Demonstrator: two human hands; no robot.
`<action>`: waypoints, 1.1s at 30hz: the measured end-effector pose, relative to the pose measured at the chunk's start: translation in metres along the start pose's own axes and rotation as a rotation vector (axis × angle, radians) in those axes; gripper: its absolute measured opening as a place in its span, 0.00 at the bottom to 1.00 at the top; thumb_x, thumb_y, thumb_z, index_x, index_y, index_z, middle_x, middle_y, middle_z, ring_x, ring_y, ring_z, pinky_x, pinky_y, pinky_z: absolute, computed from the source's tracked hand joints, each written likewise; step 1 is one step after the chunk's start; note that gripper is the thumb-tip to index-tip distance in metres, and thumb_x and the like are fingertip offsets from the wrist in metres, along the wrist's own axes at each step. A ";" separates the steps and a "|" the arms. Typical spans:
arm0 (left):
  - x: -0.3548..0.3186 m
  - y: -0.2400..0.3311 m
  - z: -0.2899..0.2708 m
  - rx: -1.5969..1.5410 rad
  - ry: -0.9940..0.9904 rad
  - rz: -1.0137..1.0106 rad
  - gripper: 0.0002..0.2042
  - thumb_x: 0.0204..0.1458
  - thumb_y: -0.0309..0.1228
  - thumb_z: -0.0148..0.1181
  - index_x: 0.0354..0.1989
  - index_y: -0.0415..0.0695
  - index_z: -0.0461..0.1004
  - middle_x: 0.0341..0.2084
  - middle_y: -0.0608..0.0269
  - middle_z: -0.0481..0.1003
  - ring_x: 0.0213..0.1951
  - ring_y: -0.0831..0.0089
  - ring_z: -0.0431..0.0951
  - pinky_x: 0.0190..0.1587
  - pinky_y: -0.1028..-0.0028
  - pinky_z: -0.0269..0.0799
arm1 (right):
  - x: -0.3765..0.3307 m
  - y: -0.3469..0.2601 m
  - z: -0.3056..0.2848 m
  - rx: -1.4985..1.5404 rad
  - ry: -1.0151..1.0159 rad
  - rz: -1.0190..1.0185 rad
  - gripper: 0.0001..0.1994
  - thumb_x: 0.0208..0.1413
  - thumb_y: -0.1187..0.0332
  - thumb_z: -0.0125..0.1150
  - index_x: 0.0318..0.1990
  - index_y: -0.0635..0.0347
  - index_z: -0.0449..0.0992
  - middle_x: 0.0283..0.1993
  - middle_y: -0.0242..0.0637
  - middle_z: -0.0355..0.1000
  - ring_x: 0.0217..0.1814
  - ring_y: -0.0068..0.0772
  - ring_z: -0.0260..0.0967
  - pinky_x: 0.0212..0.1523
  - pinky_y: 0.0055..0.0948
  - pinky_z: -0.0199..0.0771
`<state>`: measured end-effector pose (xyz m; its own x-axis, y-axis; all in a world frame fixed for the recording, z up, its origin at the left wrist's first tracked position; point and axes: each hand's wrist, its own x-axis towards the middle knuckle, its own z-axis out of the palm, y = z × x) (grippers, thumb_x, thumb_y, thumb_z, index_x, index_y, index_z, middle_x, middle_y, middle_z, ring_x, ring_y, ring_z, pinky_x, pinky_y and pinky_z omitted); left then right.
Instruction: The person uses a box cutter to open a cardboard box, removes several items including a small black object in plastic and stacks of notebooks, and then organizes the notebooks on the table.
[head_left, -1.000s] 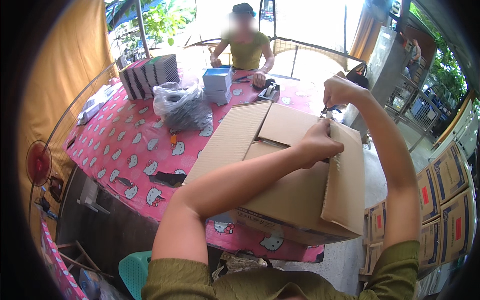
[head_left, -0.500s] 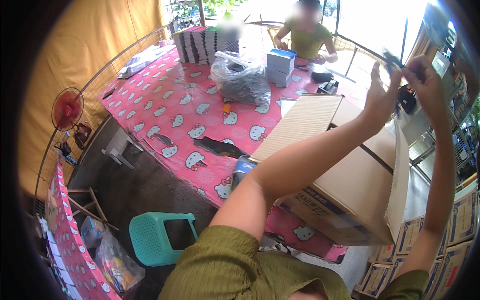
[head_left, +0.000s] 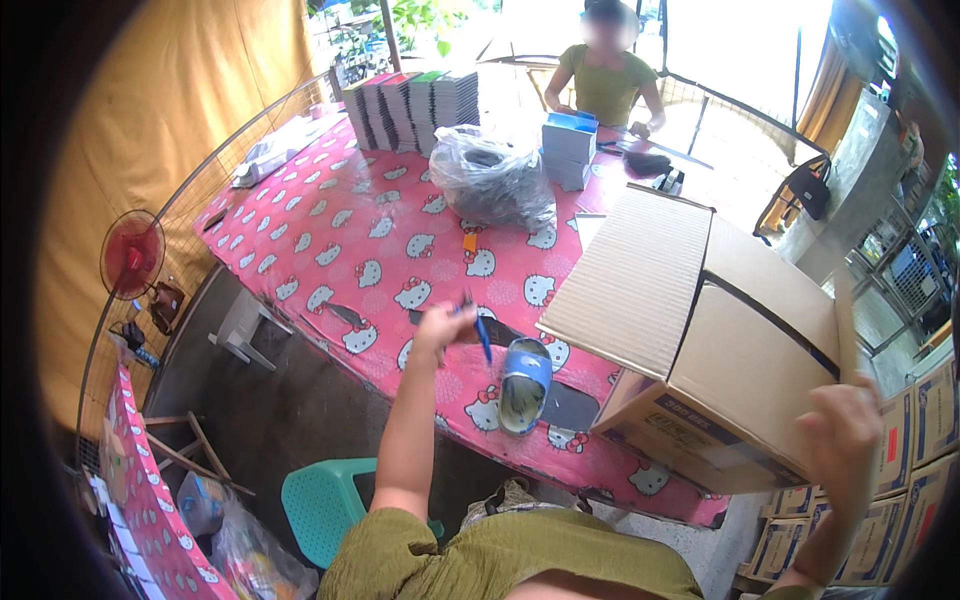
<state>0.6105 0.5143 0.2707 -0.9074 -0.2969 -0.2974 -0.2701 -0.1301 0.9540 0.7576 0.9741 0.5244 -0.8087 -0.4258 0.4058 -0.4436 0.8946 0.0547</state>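
My left hand (head_left: 447, 326) is closed on a slim blue-handled tool (head_left: 484, 338) above the near part of the table. A dark tip pokes out past the fingers; its exact kind is too small to make out. Just right of it lies a blue slide sandal (head_left: 526, 386) with a patterned footbed. A large brown cardboard carton (head_left: 745, 340) stands on the table's right, its flaps folded over and a dark gap between them. My right hand (head_left: 845, 428) is beside the carton's right end, by a raised flap; motion smears its fingers.
The pink patterned table cover (head_left: 330, 290) has torn dark patches. On it are a plastic bag of dark things (head_left: 490, 180), stacked booklets (head_left: 415, 112) and blue-topped boxes (head_left: 568, 150). A co-worker (head_left: 605, 85) sits opposite. A green stool (head_left: 325, 505) stands left; cartons (head_left: 870, 530) are piled right.
Both hands were together at the upper right around a dark thing. My left hand has swung left and down with the tool, uncovering the sandal. My right hand has dropped beside the carton.
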 end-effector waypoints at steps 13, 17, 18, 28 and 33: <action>0.043 -0.034 0.021 0.226 -0.001 0.364 0.25 0.37 0.38 0.69 0.42 0.36 0.70 0.42 0.51 0.69 0.47 0.61 0.68 0.50 0.67 0.63 | -0.282 0.163 0.273 1.024 1.295 1.360 0.26 0.60 0.56 0.38 0.61 0.64 0.55 0.65 0.49 0.51 0.66 0.40 0.48 0.63 0.38 0.49; -0.032 0.104 0.080 0.151 -0.207 0.656 0.20 0.45 0.36 0.63 0.47 0.42 0.70 0.49 0.55 0.67 0.52 0.64 0.66 0.55 0.68 0.58 | -0.171 0.122 0.125 0.151 0.290 1.189 0.15 0.58 0.65 0.48 0.48 0.64 0.70 0.48 0.47 0.70 0.50 0.40 0.68 0.49 0.35 0.66; -0.044 0.124 0.098 0.180 -0.307 0.794 0.20 0.47 0.36 0.62 0.47 0.43 0.70 0.51 0.56 0.67 0.54 0.63 0.64 0.57 0.68 0.56 | -0.144 0.105 0.094 -0.105 0.514 1.034 0.11 0.56 0.69 0.51 0.41 0.67 0.73 0.39 0.45 0.73 0.40 0.41 0.71 0.41 0.33 0.69; -0.082 0.095 0.193 0.276 -1.013 0.601 0.33 0.58 0.45 0.44 0.64 0.35 0.42 0.63 0.46 0.46 0.66 0.59 0.41 0.65 0.69 0.34 | -0.027 0.065 0.062 0.000 0.301 0.529 0.18 0.57 0.56 0.50 0.32 0.66 0.75 0.50 0.49 0.67 0.49 0.48 0.65 0.50 0.38 0.62; -0.101 0.015 0.208 -0.235 -0.969 0.300 0.31 0.61 0.46 0.34 0.65 0.39 0.37 0.63 0.52 0.48 0.64 0.66 0.49 0.63 0.71 0.43 | -0.051 -0.004 0.023 0.047 0.488 0.435 0.14 0.55 0.61 0.54 0.31 0.66 0.72 0.48 0.50 0.68 0.49 0.48 0.66 0.50 0.35 0.63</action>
<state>0.6309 0.7394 0.3230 -0.8246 0.5261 0.2079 -0.0152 -0.3879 0.9216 0.7916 0.9892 0.4822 -0.6552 0.0939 0.7496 -0.1411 0.9596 -0.2436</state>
